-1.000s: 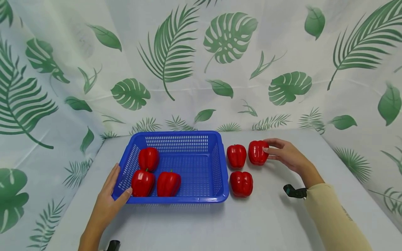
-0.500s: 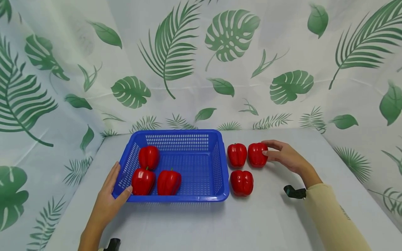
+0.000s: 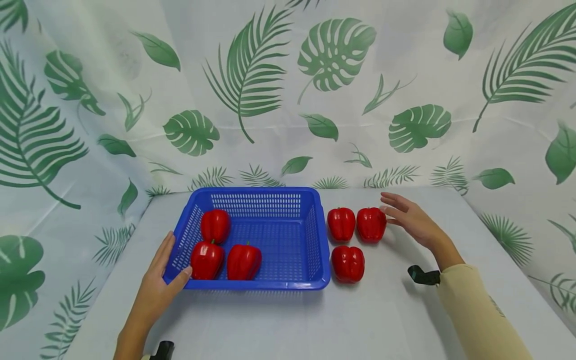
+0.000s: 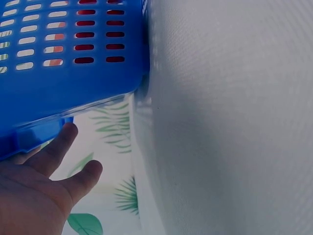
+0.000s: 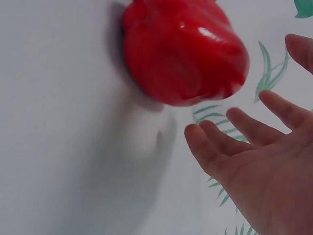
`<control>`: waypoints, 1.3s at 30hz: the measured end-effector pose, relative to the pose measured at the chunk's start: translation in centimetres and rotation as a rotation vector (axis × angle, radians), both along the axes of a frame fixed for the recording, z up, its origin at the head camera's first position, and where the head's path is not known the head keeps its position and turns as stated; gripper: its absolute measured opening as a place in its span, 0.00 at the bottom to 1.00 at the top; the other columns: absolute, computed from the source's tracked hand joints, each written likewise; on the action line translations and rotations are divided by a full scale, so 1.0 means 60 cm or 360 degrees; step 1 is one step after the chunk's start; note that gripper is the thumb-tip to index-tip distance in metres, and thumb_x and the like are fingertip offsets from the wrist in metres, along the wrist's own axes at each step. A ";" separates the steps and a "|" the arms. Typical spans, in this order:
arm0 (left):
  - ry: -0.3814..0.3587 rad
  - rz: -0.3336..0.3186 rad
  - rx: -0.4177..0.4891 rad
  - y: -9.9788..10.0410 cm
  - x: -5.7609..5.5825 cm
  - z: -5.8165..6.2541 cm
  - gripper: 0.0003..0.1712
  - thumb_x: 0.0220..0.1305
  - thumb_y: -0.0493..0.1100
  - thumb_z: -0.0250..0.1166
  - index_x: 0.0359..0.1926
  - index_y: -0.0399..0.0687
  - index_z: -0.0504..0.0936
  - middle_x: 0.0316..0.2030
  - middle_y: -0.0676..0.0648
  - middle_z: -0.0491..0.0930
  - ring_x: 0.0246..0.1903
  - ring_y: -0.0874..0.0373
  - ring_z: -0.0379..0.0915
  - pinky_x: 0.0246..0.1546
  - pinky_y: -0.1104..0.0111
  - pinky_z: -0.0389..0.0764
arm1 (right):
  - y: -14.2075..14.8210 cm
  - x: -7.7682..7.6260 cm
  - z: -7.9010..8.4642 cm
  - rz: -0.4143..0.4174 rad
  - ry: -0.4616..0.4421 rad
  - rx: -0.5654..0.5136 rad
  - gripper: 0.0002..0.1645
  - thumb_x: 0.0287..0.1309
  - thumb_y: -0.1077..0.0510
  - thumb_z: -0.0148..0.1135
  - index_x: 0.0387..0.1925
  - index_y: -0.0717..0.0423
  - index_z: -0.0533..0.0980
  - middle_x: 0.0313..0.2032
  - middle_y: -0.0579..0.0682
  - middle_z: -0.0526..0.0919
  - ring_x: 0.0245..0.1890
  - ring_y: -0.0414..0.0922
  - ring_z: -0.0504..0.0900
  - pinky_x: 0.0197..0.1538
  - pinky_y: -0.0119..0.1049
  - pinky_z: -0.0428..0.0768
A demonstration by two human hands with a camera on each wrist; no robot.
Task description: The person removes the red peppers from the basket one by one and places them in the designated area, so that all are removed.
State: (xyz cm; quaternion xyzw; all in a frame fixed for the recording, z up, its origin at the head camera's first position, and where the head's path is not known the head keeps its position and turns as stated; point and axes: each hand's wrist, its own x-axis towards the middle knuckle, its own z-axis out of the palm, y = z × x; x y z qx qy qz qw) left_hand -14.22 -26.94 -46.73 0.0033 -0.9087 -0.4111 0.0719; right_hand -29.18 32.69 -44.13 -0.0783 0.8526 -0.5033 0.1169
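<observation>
Up close, the left hand (image 3: 153, 282) rests, fingers straight, at the near-left corner of the blue slotted basket (image 3: 288, 285), three red peppers (image 3: 244, 263) inside. Farther out, right of that on the white table (image 3: 382, 320), here's a glossy, plump, lobed bell pepper (image 3: 371, 226), the right hand (image 3: 415, 221) released just beside it, fingers spread.
</observation>
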 end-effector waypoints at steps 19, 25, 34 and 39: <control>0.0013 -0.0029 0.0047 -0.002 -0.001 -0.002 0.55 0.70 0.55 0.67 0.88 0.49 0.48 0.86 0.41 0.45 0.81 0.30 0.44 0.62 0.28 0.66 | -0.072 0.000 0.077 0.0063 0.0136 0.0054 0.57 0.76 0.38 0.58 0.88 0.36 0.34 0.86 0.60 0.41 0.83 0.66 0.42 0.71 0.81 0.54; 0.0023 -0.0027 0.0044 -0.001 -0.001 -0.001 0.55 0.70 0.55 0.66 0.87 0.48 0.48 0.86 0.41 0.45 0.81 0.30 0.44 0.62 0.29 0.67 | -0.108 -0.001 0.097 0.0122 0.0166 0.0056 0.56 0.75 0.38 0.59 0.88 0.34 0.36 0.86 0.59 0.43 0.83 0.65 0.45 0.71 0.80 0.55; 0.0037 -0.0022 0.0048 0.000 0.000 0.000 0.54 0.71 0.55 0.66 0.87 0.47 0.48 0.85 0.39 0.45 0.81 0.30 0.44 0.62 0.28 0.66 | -0.160 0.000 0.119 0.0179 0.0221 0.0059 0.52 0.76 0.38 0.58 0.88 0.32 0.41 0.85 0.55 0.49 0.82 0.63 0.53 0.71 0.77 0.60; 0.0028 -0.0022 0.0054 0.001 0.001 0.001 0.54 0.71 0.55 0.66 0.87 0.47 0.48 0.85 0.39 0.45 0.81 0.30 0.43 0.62 0.27 0.65 | -0.193 -0.004 0.127 0.0231 0.0253 0.0013 0.50 0.76 0.38 0.58 0.88 0.31 0.44 0.85 0.52 0.51 0.82 0.61 0.55 0.73 0.74 0.60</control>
